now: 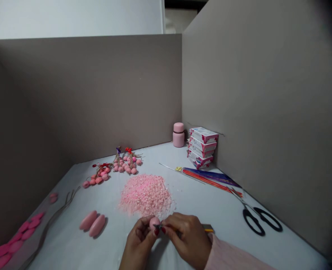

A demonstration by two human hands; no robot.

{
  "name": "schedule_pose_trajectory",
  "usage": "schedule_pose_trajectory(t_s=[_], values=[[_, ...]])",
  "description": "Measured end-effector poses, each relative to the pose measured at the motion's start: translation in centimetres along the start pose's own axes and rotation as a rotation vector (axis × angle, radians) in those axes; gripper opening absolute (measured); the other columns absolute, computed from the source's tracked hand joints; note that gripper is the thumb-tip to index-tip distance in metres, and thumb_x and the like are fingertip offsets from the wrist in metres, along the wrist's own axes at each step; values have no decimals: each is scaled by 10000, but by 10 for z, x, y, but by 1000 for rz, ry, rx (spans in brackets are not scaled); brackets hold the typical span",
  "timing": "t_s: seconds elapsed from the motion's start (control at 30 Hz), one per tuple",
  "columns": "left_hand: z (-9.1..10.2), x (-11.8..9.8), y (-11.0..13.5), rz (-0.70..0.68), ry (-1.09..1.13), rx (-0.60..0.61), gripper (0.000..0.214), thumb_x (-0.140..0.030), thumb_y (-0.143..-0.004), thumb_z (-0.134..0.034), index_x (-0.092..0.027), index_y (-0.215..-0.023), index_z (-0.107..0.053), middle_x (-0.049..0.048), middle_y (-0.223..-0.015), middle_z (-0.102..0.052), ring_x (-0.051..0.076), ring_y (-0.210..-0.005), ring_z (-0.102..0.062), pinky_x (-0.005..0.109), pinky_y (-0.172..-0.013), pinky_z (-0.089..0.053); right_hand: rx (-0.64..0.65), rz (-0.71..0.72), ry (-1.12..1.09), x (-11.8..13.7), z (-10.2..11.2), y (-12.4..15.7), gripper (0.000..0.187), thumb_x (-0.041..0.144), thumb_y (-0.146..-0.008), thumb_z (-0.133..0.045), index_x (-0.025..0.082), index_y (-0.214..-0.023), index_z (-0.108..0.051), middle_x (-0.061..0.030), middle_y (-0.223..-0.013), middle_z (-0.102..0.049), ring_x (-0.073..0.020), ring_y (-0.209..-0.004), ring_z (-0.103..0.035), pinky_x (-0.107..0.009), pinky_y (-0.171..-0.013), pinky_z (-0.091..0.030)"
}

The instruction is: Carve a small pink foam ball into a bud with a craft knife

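Observation:
My left hand (139, 242) is closed around a small pink ball (154, 222), held just above the white table (199, 198). My right hand (187, 236) pinches a thin yellow-and-dark tool (208, 229) whose tip touches the ball. Both hands meet at the near edge of a heap of tiny pink sequins (146, 195).
Two pink oval pieces (92, 224) lie left of my hands, more pink ovals (16, 240) and bent wires (56, 215) at far left. Finished pink bead clusters (118, 167), a pink jar (178, 135), stacked small boxes (202, 147), coloured sticks (211, 178) and black scissors (260, 219) lie near grey partition walls.

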State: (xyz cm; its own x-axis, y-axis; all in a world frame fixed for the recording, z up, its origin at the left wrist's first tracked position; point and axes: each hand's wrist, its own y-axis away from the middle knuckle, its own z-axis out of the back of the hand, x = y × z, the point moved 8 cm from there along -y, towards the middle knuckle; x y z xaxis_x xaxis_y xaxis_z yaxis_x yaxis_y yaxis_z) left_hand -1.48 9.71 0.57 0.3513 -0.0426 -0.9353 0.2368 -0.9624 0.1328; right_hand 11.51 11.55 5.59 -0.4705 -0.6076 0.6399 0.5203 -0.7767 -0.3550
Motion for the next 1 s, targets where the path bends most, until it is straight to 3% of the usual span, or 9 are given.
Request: schedule_pose_trajectory(t_s=[0.17,0.37,0.6,0.8,1.0], values=[[0,3,-1,22,10,34,267,-315,-575,-799,-143,-758,-706,56,-733,-705,193,-751,-594,306,-732,-453,-26,-3,39,-4,2,-2,199,209,-865,-457,218,-776,-635,-4,-714,-646,-138,-673,-605,-213,-622,-373],[4,7,-1,3,-56,84,298,-365,-586,-784,-145,-766,-696,13,-672,-644,138,-657,-540,245,-639,-416,-93,-145,58,-26,11,-7,178,219,-857,-490,213,-752,-635,5,-704,-661,-135,-639,-606,-210,-595,-368],[3,4,0,-56,75,35,309,-304,-567,-810,-186,-821,-680,51,-752,-733,173,-714,-633,277,-680,-464,-59,12,-40,-2,3,-2,188,218,-864,-472,211,-777,-639,-1,-708,-651,-129,-655,-600,-201,-599,-372],[4,5,1,0,67,-15,315,-329,-539,-820,-158,-777,-706,50,-722,-732,159,-679,-633,250,-637,-464,-48,28,-43,1,3,-2,189,220,-870,-468,216,-769,-626,1,-690,-641,-125,-630,-591,-203,-584,-367],[7,3,-1,-35,34,-37,318,-307,-537,-824,-157,-783,-690,32,-699,-711,143,-638,-605,252,-634,-463,-14,47,-25,1,0,-2,182,219,-869,-463,219,-787,-626,2,-702,-634,-125,-645,-591,-203,-588,-367]])
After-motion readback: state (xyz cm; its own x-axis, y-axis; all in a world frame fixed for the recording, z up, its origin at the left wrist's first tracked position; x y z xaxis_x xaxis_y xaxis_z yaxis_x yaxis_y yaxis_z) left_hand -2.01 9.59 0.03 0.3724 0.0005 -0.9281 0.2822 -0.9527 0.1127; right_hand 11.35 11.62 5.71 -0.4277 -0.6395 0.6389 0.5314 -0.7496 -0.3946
